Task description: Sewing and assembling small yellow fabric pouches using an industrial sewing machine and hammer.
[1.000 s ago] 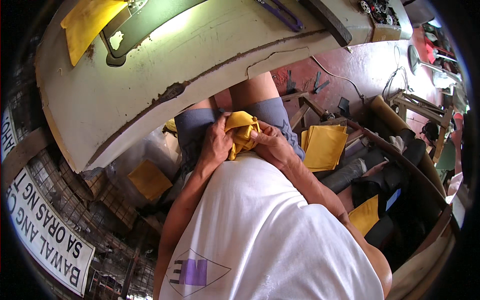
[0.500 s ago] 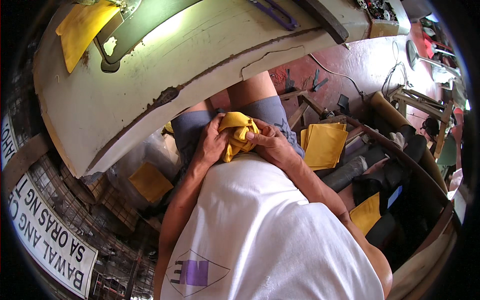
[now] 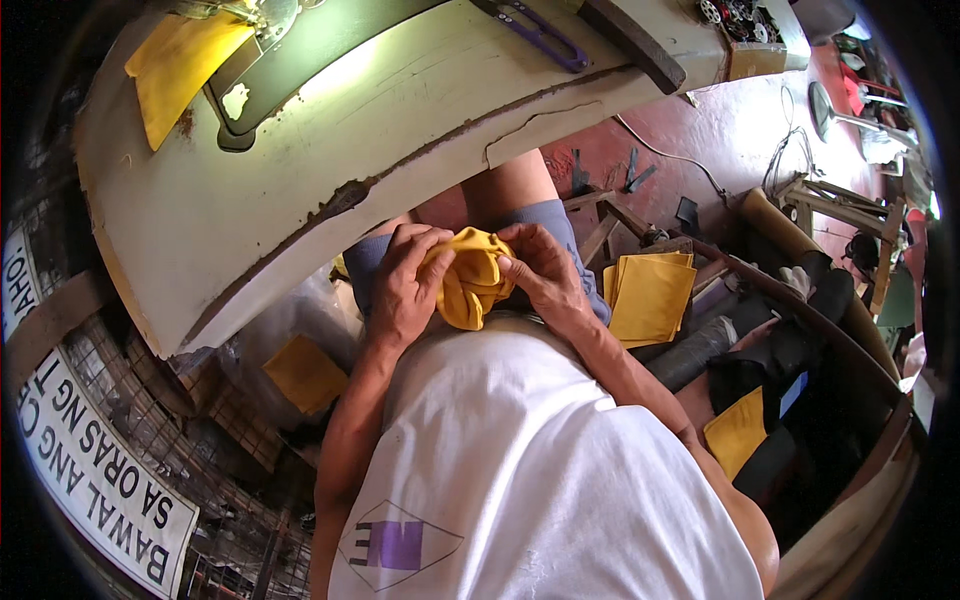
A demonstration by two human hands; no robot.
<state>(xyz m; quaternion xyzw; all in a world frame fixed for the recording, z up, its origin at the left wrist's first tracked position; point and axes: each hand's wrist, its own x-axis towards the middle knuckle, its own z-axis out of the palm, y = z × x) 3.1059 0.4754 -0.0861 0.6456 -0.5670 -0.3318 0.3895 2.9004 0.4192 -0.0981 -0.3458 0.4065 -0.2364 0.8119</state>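
A bunched piece of yellow cloth (image 3: pixel 472 285) rests over my lap, folded into several layers with an opening toward me. My left hand (image 3: pixel 408 285) pinches its left edge between thumb and fingers. On the other side my right hand (image 3: pixel 545 275) grips the upper right edge, thumb pressed on the fabric. The lower folds hang loose between the hands, close to my white shirt (image 3: pixel 540 460). Some fingertips are hidden behind the cloth.
Ahead stands a worn table (image 3: pixel 300 150) with a chipped front edge, bearing purple-handled scissors (image 3: pixel 545 38) and a sewing machine bed (image 3: pixel 300 85) with yellow cloth (image 3: pixel 180 75). To my right lie stacked yellow pieces (image 3: pixel 648 298) and dark rolls (image 3: pixel 690 350). Another yellow piece (image 3: pixel 305 373) lies left.
My left hand has shifted slightly left and changed its grip. The cloth has been spread more open between my hands, its folds now facing me. The view has shifted slightly.
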